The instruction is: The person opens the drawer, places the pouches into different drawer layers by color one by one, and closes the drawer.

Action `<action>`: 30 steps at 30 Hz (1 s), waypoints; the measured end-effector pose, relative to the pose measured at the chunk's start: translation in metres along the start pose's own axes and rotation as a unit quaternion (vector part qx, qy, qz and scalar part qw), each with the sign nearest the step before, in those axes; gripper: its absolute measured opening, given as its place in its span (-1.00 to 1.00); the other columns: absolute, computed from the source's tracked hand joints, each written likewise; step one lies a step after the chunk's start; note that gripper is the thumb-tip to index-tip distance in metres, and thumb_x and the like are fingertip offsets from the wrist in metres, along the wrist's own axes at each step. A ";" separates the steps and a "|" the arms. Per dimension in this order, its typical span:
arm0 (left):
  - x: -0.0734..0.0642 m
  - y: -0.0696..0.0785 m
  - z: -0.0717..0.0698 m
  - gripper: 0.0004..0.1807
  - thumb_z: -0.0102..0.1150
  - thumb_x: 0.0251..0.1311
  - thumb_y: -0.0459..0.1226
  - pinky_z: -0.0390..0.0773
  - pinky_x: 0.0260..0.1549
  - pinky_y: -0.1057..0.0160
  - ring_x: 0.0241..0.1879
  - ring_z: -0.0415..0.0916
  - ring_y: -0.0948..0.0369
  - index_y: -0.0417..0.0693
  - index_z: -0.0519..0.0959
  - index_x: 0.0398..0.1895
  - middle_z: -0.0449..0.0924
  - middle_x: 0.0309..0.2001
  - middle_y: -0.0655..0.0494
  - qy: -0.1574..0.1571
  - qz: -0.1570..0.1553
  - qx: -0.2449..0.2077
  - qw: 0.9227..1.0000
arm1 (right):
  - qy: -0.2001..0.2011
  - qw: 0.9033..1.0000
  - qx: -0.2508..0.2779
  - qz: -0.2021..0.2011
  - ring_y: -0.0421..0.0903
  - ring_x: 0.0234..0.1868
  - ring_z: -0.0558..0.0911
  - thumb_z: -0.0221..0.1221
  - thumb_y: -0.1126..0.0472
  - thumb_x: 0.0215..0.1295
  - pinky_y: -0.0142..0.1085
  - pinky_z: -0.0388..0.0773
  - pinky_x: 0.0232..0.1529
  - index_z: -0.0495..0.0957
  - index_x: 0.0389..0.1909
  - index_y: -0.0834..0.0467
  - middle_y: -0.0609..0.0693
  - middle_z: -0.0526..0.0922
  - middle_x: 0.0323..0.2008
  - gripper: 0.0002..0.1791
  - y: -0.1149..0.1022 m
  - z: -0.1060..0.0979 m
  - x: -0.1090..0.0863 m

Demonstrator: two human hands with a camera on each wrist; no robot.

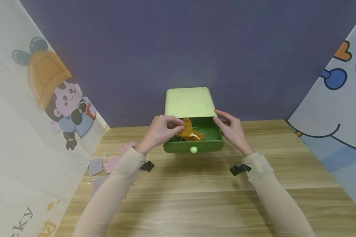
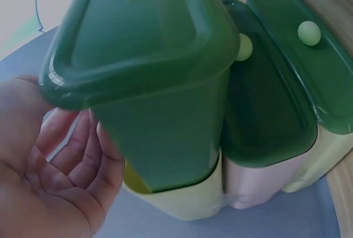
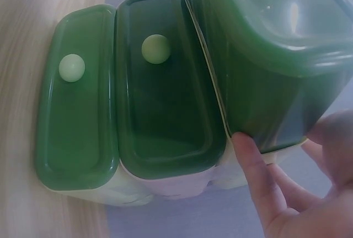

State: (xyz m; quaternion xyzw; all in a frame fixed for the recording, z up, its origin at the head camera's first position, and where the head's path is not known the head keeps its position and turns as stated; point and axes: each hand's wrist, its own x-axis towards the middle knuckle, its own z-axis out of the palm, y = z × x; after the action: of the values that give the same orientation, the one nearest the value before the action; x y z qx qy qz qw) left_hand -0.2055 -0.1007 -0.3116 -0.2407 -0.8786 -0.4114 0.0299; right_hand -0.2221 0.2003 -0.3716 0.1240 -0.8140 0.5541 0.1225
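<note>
Dark blue-purple cloth (image 1: 195, 49) rises behind a wood-grain table (image 1: 201, 204), with cartoon-printed panels off to either side of the hands. Between the hands stands a pale green cabinet (image 1: 190, 100), its dark green top drawer (image 1: 192, 147) pulled out toward the person.

Over the drawer's left part, the left hand (image 1: 163, 130) pinches an ochre pouch (image 1: 186, 126) between thumb and fingers; more ochre cloth (image 1: 199, 135) with a white cord lies just beside it. The right hand (image 1: 232, 130) grasps no pouch; its fingers rest against the cabinet's near right corner, beside the drawer.

A thin pinch on soft cloth could slip, and a tangled cord might drag the other piece along. Cloth left over the rim could jam the drawer, while a sideways push from the right hand might shift the cabinet.

Whether the ochre cloth is one pouch or two is hard to tell. Beneath and beside the left forearm, pink pouches (image 1: 127, 146) and grey pouches (image 1: 95, 167) are partly covered. Neither wrist view shows the pinch itself, and the drawer's back stays under the cabinet top.
</note>
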 end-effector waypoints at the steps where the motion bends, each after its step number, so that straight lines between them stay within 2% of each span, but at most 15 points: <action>1: 0.001 0.000 0.002 -0.80 0.42 0.38 -0.20 0.68 -0.35 0.26 -0.32 0.79 0.10 0.00 0.82 -0.01 0.86 -0.14 0.11 -0.002 -0.002 0.005 1.000 | 0.000 1.000 0.001 0.001 -0.39 0.07 0.65 0.22 0.01 0.59 -0.35 0.61 -0.41 0.52 0.48 0.04 0.15 0.60 0.42 -0.48 0.000 0.000 0.000; 7: 0.005 -0.002 0.009 -0.80 0.41 0.39 -0.18 0.73 -0.28 0.25 -0.31 0.78 0.24 0.01 0.82 0.00 0.86 -0.11 0.11 -0.005 -0.009 0.029 1.000 | 0.000 1.000 -0.001 0.003 -0.33 0.10 0.66 0.22 -0.02 0.59 -0.36 0.61 -0.40 0.53 0.47 0.03 0.13 0.59 0.43 -0.47 0.001 0.000 0.000; 15: 0.007 -0.002 0.012 -0.78 0.36 0.44 -0.16 0.75 -0.15 0.15 -0.22 0.80 0.21 0.00 0.82 0.02 0.86 -0.07 0.11 -0.015 -0.008 0.054 0.998 | -0.002 1.000 -0.007 -0.002 -0.23 0.15 0.68 0.21 -0.03 0.60 -0.28 0.64 -0.39 0.52 0.48 0.02 0.13 0.58 0.44 -0.47 0.003 0.000 0.000; 18: 0.007 -0.003 0.011 -0.77 0.35 0.44 -0.14 0.74 -0.14 0.13 -0.22 0.80 0.22 0.00 0.82 0.02 0.86 -0.08 0.13 -0.012 -0.005 0.050 0.999 | -0.004 1.000 -0.007 0.002 -0.30 0.12 0.66 0.21 -0.05 0.59 -0.27 0.65 -0.39 0.53 0.48 0.00 0.10 0.58 0.44 -0.47 0.004 0.000 0.001; 21: 0.007 -0.002 0.009 -0.77 0.35 0.44 -0.13 0.73 -0.16 0.13 -0.25 0.78 0.25 -0.01 0.82 0.01 0.86 -0.12 0.16 -0.003 0.004 0.042 0.999 | -0.006 1.000 -0.003 0.004 -0.27 0.13 0.66 0.22 -0.04 0.59 -0.31 0.63 -0.39 0.52 0.48 0.00 0.10 0.58 0.44 -0.47 0.002 0.000 0.001; 26: 0.005 0.001 0.005 -0.79 0.36 0.43 -0.13 0.72 -0.17 0.14 -0.30 0.76 0.28 -0.01 0.83 -0.04 0.86 -0.16 0.18 0.012 0.015 0.030 0.999 | -0.006 1.000 0.006 0.008 0.02 0.24 0.67 0.22 0.02 0.60 -0.40 0.61 -0.40 0.50 0.50 0.03 0.13 0.57 0.45 -0.47 -0.001 0.000 0.001; 30: 0.002 0.004 0.002 -0.81 0.36 0.43 -0.12 0.71 -0.15 0.14 -0.30 0.74 0.29 0.03 0.83 -0.06 0.85 -0.16 0.20 0.019 0.017 0.022 0.999 | -0.008 1.000 0.007 0.009 0.13 0.28 0.65 0.21 0.02 0.60 -0.41 0.61 -0.40 0.49 0.51 0.03 0.14 0.55 0.46 -0.46 -0.001 0.000 0.001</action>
State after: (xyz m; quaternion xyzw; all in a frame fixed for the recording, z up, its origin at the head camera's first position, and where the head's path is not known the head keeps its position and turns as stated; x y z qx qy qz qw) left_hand -0.2046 -0.0965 -0.3093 -0.2473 -0.8824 -0.3960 0.0589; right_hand -0.2223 0.1997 -0.3701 0.1224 -0.8122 0.5598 0.1099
